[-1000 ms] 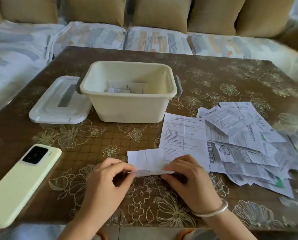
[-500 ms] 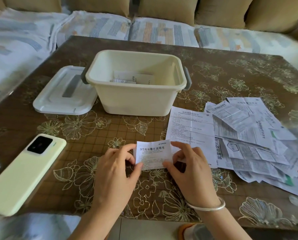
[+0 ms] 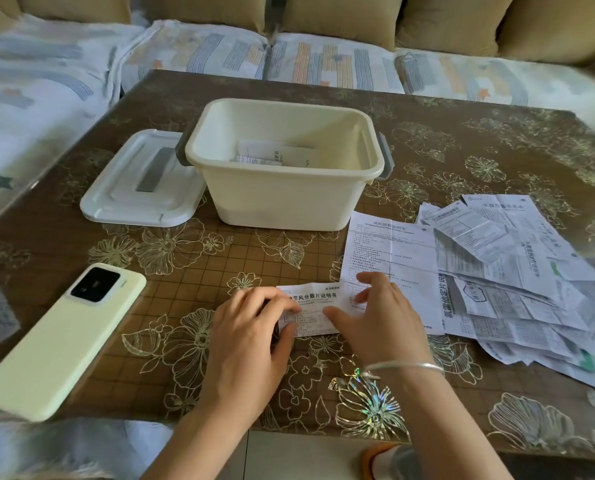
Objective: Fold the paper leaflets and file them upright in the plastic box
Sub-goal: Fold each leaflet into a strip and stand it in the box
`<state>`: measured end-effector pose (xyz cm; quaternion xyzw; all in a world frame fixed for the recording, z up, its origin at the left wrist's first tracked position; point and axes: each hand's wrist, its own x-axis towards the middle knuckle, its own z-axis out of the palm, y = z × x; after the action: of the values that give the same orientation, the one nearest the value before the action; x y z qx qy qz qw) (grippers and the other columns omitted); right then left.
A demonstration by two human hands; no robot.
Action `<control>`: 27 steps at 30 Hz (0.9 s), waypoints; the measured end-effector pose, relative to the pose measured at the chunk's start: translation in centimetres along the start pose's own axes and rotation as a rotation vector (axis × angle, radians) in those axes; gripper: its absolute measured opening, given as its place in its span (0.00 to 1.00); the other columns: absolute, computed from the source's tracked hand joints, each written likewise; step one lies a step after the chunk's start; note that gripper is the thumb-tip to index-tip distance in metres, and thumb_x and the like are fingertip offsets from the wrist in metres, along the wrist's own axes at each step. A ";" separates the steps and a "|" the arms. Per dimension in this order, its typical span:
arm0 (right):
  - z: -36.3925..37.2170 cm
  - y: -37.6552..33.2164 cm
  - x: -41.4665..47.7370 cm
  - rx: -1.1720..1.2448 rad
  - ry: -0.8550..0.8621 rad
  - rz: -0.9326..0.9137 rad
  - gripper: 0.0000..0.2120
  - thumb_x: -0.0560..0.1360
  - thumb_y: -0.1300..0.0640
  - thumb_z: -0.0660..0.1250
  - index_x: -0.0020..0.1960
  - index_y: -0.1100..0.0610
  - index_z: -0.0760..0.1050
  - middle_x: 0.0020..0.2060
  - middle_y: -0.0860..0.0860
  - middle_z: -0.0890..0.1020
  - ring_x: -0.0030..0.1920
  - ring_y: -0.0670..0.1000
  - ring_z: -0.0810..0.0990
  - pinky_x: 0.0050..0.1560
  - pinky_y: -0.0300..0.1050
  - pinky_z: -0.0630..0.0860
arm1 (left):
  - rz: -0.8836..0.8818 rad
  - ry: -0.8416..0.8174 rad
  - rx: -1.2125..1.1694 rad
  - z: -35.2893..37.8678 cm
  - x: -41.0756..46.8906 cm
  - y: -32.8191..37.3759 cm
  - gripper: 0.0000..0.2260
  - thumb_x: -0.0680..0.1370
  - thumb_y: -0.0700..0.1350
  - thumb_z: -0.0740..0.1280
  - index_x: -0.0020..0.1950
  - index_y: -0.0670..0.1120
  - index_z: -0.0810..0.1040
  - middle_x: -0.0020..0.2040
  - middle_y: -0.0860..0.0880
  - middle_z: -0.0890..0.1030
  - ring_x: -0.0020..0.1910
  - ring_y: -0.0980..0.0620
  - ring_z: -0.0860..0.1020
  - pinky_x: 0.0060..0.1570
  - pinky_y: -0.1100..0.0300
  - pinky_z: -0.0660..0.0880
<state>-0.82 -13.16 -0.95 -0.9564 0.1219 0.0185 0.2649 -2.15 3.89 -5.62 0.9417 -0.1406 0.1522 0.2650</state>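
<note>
A folded leaflet [image 3: 315, 306] with a printed heading lies flat on the table's near middle. My left hand [image 3: 251, 327] presses its left end with fingertips and thumb. My right hand [image 3: 379, 317] rests on its right end, thumb on the paper and fingers spread over the sheet behind. The cream plastic box [image 3: 282, 169] stands open behind the hands. A few folded leaflets [image 3: 275, 155] sit inside it, against the far wall. A loose pile of unfolded leaflets [image 3: 496, 271] is spread out at the right.
The box's white lid [image 3: 140, 185] lies left of the box. A pale green phone [image 3: 64, 337] lies face down at the near left. The brown flowered table [image 3: 185, 265] is ringed by a sofa [image 3: 323, 60] at the back and left.
The folded leaflet, held up off the table between both hands half a second ago, now lies flat. My right hand's fingers have spread out over it.
</note>
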 end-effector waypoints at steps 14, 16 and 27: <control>0.8 -0.3 -1.5 0.046 0.156 -0.095 0.08 0.72 0.45 0.70 0.42 0.46 0.73 0.43 0.44 0.76 0.43 0.48 0.77 0.39 0.44 0.74 | -0.007 0.014 0.007 0.2 0.0 0.0 0.12 0.73 0.52 0.69 0.54 0.50 0.80 0.54 0.55 0.78 0.54 0.53 0.74 0.54 0.56 0.73; 0.8 -0.4 -1.9 0.134 0.199 -0.162 0.07 0.72 0.48 0.70 0.40 0.47 0.74 0.39 0.41 0.80 0.39 0.45 0.79 0.37 0.43 0.75 | -0.028 0.066 -0.039 0.1 0.0 0.1 0.15 0.73 0.51 0.69 0.58 0.46 0.79 0.55 0.52 0.79 0.54 0.54 0.76 0.53 0.56 0.76; 1.3 2.5 -2.0 -0.167 0.287 -0.850 0.03 0.72 0.60 0.66 0.40 0.56 0.78 0.40 0.48 0.84 0.46 0.50 0.84 0.43 0.48 0.81 | 0.115 0.137 -0.026 -0.7 -0.7 0.4 0.20 0.68 0.46 0.74 0.60 0.46 0.80 0.59 0.52 0.79 0.61 0.52 0.73 0.65 0.60 0.65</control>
<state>-3.36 -14.10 -3.07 -0.9324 -0.2480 -0.2149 0.1516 -3.03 4.08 -5.11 0.9159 -0.1780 0.2294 0.2771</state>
